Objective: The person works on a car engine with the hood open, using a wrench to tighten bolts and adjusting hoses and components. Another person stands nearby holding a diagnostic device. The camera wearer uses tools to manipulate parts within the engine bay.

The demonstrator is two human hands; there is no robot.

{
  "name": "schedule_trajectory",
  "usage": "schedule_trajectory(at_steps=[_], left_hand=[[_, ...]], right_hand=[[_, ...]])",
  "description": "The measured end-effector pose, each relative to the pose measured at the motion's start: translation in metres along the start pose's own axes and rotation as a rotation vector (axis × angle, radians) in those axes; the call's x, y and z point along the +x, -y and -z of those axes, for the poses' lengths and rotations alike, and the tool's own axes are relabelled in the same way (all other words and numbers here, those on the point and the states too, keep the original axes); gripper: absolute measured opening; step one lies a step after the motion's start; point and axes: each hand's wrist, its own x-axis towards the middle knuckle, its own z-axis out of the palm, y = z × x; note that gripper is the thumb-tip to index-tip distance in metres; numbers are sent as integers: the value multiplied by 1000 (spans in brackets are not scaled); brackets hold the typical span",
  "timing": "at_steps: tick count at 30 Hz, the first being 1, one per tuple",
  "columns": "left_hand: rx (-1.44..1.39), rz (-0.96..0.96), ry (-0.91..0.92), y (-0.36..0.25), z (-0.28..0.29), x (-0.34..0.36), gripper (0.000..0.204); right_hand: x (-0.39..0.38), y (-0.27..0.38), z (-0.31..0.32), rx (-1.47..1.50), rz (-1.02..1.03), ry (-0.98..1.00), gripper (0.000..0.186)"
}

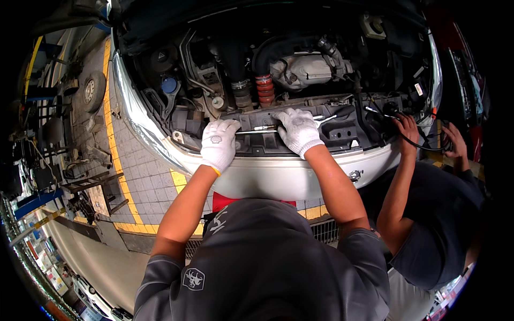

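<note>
My left hand (217, 144), in a white knit glove, lies over the front edge of a car's open engine bay, fingers bent forward and holding nothing that I can see. My right hand (299, 131), gloved the same way, rests on the black front panel (262, 144) with its fingers stretched to the left. A slim metal rod (257, 130), perhaps a ratchet extension, lies on the panel between both hands. Just right of my right hand lies a shiny wrench-like tool (325, 120); part of it is hidden.
Beyond the panel are a red ribbed hose (265, 90), a silver engine part (308, 70) and a blue cap (169, 85). At the right, a co-worker's bare hands (408, 131) handle a black cable (423, 145). A wheel (93, 91) lies on the tiled floor at left.
</note>
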Motion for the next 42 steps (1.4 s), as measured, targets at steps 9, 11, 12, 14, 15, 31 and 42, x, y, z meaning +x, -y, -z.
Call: schedule_trajectory(at_steps=[9,11,12,14,15,31,42], left_hand=[[-114,-80,-22,-2,8,-1,27],[-142,-117,-98,-5,3,-3,26],[-144,-127,-117,-9,4,-3,25],[-152,-144,-110,-11,2,0,25],[-156,-133,-84,-9,0,-2,30],[-283,-106,-117,-10,3,10,46],[-406,-89,-67,2,5,22,46]], right_hand=[[-32,-95,48,-7,-279,-158,42],[-27,-104,59,16,-278,-171,42],[-22,-105,64,106,-319,-190,43],[1,-100,78,240,-366,-224,45],[14,-103,77,302,-360,-252,45],[357,-188,64,-38,-637,-58,56],[369,-204,55,-175,-468,-99,50]])
